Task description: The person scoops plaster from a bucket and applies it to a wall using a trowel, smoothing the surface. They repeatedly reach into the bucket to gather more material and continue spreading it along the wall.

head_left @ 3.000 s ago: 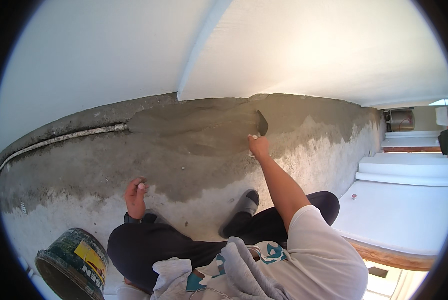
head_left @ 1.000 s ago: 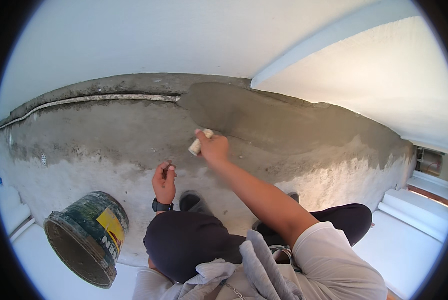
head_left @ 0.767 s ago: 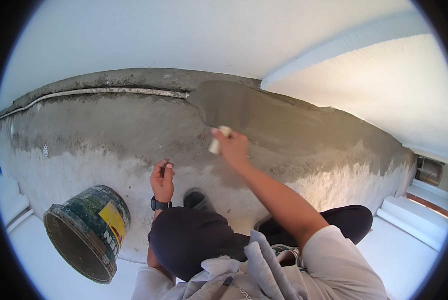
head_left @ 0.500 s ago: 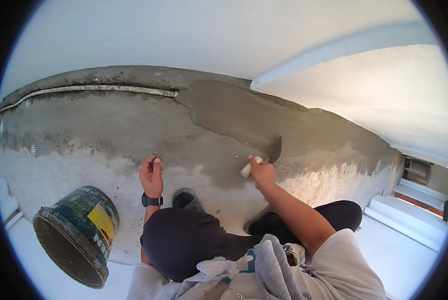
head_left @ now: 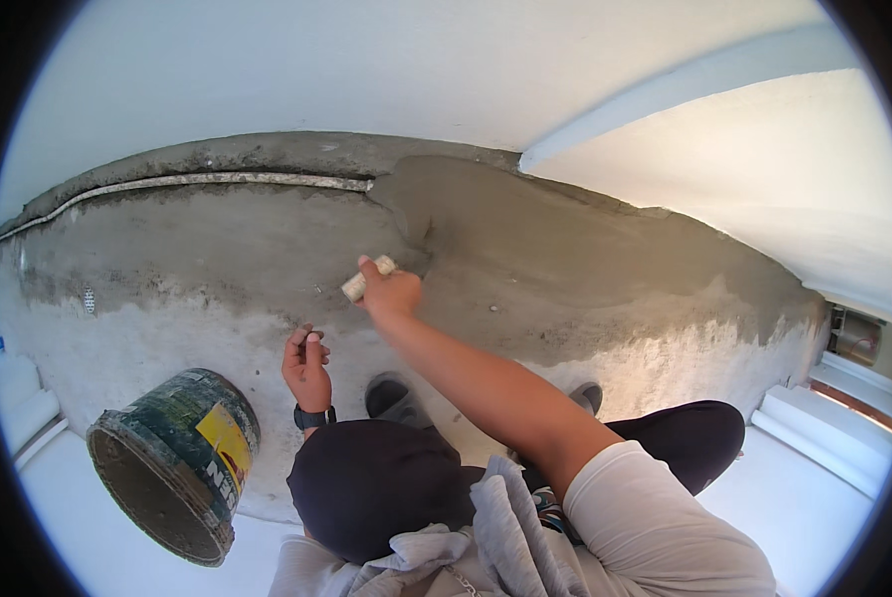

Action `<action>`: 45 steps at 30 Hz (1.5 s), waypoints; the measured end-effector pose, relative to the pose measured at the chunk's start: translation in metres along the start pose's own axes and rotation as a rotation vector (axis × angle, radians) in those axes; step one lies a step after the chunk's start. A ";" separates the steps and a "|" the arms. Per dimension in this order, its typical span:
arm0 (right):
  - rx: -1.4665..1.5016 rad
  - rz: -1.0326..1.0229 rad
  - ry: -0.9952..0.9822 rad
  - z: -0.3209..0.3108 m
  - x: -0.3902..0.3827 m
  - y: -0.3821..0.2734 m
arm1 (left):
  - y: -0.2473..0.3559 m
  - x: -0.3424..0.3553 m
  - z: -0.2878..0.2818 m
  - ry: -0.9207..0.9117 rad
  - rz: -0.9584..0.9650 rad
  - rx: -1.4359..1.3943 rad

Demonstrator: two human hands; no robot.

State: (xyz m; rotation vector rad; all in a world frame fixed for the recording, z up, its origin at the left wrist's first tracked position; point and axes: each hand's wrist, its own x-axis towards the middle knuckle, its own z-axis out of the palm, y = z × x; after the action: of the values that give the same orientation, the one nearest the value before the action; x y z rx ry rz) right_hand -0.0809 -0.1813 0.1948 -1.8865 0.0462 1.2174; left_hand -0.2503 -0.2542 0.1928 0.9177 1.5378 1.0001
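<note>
The trowel (head_left: 362, 284) is in my right hand (head_left: 396, 293), fingers wrapped tightly around its pale handle, its blurred blade at the left edge of the smooth grey mortar (head_left: 575, 244), near the end of the pipe (head_left: 237, 179). My left hand (head_left: 308, 380) hangs half curled, right of the bucket (head_left: 182, 423); whether its thumb and fingertips meet or pinch anything, I cannot tell.

Bucket (head_left: 182, 448) left of trowel (head_left: 368, 280)
</note>
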 end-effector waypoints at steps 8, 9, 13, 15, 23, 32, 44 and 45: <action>0.191 -0.151 -0.322 0.035 0.013 -0.033 | -0.005 -0.009 -0.012 0.001 -0.025 -0.021; -0.089 -0.224 -0.314 0.016 0.015 -0.028 | -0.005 -0.010 -0.013 0.008 -0.024 -0.022; -0.914 -0.635 -0.284 -0.102 0.010 0.000 | -0.005 -0.010 -0.013 0.025 -0.032 -0.029; -1.121 -0.746 -0.300 -0.163 0.010 -0.002 | -0.004 -0.010 -0.012 0.029 -0.025 -0.061; -1.448 -0.865 -0.485 -0.173 0.050 -0.030 | 0.002 -0.012 0.002 0.000 -0.034 -0.062; -1.253 -0.929 -0.430 -0.147 0.040 -0.029 | 0.005 -0.012 -0.004 -0.007 0.022 -0.018; -1.202 -0.877 -0.444 -0.180 0.053 -0.049 | 0.006 0.010 0.018 -0.145 0.112 0.060; -1.292 -0.933 -0.473 -0.221 0.057 -0.063 | 0.009 0.012 0.020 -0.172 0.117 0.072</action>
State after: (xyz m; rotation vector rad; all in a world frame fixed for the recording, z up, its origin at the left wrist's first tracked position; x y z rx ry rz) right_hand 0.1366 -0.2684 0.2244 -2.0052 -2.0329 0.9657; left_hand -0.2324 -0.2372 0.1946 1.1256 1.3955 0.9268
